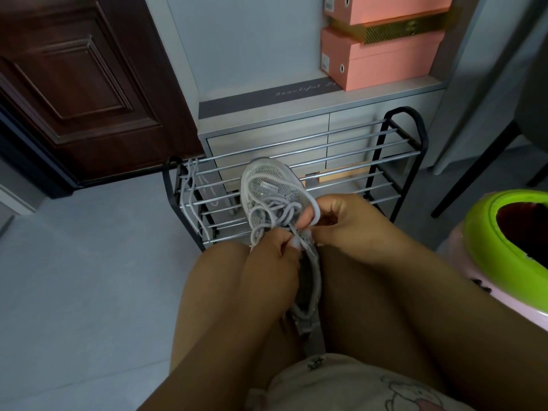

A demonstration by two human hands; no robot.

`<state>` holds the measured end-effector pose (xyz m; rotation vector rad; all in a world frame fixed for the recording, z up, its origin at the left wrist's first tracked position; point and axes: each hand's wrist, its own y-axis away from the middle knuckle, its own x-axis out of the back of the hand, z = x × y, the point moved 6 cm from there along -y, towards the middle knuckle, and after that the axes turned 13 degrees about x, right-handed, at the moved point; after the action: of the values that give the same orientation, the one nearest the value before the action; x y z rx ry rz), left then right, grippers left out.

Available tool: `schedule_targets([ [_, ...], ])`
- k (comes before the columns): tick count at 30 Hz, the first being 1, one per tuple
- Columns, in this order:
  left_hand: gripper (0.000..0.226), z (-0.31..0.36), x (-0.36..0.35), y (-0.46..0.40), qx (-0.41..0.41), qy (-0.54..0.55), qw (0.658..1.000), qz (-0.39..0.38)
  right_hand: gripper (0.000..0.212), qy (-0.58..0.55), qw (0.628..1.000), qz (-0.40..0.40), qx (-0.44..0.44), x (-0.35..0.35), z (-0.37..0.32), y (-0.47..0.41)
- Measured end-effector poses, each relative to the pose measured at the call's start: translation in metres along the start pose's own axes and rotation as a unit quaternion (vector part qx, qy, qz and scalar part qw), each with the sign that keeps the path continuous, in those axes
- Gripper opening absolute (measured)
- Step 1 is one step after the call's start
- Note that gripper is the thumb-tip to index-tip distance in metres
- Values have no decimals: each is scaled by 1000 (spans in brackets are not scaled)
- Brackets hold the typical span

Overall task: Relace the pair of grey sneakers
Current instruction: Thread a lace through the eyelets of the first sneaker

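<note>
One grey sneaker rests between my knees, toe pointing away toward the rack. Its pale grey lace lies in loose loops over the tongue. My left hand pinches the lace at the eyelets near the sneaker's opening. My right hand holds a loop of the same lace, pulled toward the right. A second loose lace hangs over the rack's left end. The other sneaker is not in view.
A black and chrome shoe rack stands just ahead on the grey tiled floor. Behind it is a pale cabinet with stacked pink boxes. A dark wooden door is at left. A green-rimmed pink stool stands at right.
</note>
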<state>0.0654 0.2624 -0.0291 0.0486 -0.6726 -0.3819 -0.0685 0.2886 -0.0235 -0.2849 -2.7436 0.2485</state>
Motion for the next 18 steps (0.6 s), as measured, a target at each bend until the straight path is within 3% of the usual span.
schedule_targets([
  [2, 15, 10, 7, 5, -46, -54, 998, 3, 33, -25, 996, -83, -16, -5, -1, 3],
  [4, 22, 13, 10, 2, -53, -106, 992, -30, 50, 25, 989, -143, -13, -11, -3, 8],
  [8, 21, 12, 7, -4, -63, -181, 972, -133, 54, 203, 973, -95, 56, -10, -17, 7],
  [10, 35, 13, 7, -5, -88, -237, 953, -169, 48, 206, 974, -80, 52, -7, -19, 7],
  [13, 44, 10, 13, -6, -103, -227, 952, -176, 41, 183, 980, -70, 35, -6, -17, 7],
  [15, 40, 1, 18, -6, -25, -59, 962, -266, 40, 166, 984, -57, 24, -6, -13, 5],
  [17, 32, 0, 30, 6, 70, 199, 900, -380, 40, 137, 989, -48, 6, -4, -9, 3],
  [18, 28, -2, 38, 8, 79, 259, 872, -407, 40, 126, 991, -48, 0, -3, -8, 3],
])
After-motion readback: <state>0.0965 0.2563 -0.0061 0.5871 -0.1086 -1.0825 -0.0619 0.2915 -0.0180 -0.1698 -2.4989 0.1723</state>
